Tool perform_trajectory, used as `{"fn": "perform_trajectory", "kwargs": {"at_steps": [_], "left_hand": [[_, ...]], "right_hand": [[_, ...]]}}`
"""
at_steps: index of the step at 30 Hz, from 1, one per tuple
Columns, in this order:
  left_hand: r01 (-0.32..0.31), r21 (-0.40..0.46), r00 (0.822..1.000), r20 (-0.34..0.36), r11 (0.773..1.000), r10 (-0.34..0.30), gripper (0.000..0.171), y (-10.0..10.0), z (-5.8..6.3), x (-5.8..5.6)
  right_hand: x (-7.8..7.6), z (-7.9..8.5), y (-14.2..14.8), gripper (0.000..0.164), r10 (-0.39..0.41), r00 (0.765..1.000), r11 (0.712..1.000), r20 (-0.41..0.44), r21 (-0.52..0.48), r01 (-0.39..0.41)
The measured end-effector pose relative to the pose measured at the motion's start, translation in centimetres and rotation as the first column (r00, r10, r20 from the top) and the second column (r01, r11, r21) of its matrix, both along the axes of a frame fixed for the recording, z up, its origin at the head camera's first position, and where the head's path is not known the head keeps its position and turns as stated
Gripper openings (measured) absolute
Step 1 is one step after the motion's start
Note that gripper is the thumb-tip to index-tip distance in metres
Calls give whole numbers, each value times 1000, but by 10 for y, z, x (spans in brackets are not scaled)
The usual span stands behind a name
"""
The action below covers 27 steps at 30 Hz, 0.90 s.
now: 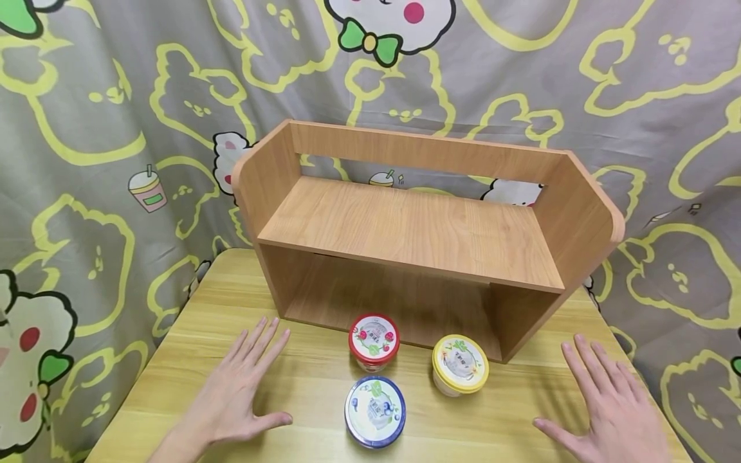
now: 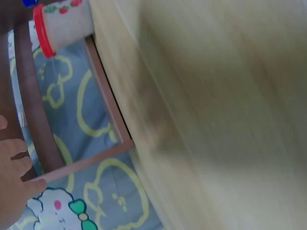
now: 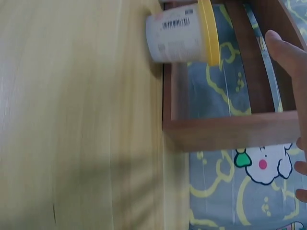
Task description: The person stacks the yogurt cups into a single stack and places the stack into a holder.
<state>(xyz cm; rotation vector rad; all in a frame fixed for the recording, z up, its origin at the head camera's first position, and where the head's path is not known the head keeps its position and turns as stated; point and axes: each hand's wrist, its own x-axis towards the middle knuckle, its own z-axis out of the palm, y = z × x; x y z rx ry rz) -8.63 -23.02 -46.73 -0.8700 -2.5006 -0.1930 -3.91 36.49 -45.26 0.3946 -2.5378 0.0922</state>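
Note:
Three lidded tubs stand upright on the table before a wooden shelf. One has a red lid with berry pictures and is close to the shelf's front edge. Nearer the camera is the tub with a blue lid. To the right stands the tub with a yellow lid, whose white side carries a barcode in the right wrist view. My left hand is spread left of the tubs, holding nothing. My right hand, fingers also spread, is right of the yellow-lidded tub and holds nothing.
The shelf has an upper board, an open lower compartment and upright side panels. It stands toward the back of the wood-patterned table. A grey curtain with yellow cartoon outlines hangs behind and on both sides.

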Motion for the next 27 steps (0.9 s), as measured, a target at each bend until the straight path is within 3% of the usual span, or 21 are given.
{"fn": "perform_trajectory", "kwargs": {"at_steps": [6,16,19,22,27], "left_hand": [[18,45,994,103,999,-22,128,15,-7,7],[81,145,961,251,986,-116,126,45,-22,12],[83,184,939,316,979,-139,126,53,-24,14],[68,235,905,395,970,-159,126,61,-24,16],[20,300,839,514,954,-180,125,74,-26,18]], "right_hand": [[0,-2,-18,131,77,996,995,42,-72,-74],[-12,-17,-47,134,153,982,976,112,-170,-133],[-17,-23,-51,131,208,974,962,89,-199,-187],[-22,-30,-57,127,242,968,948,62,-227,-223],[-27,-39,-65,124,196,974,943,117,-295,-154]]}}
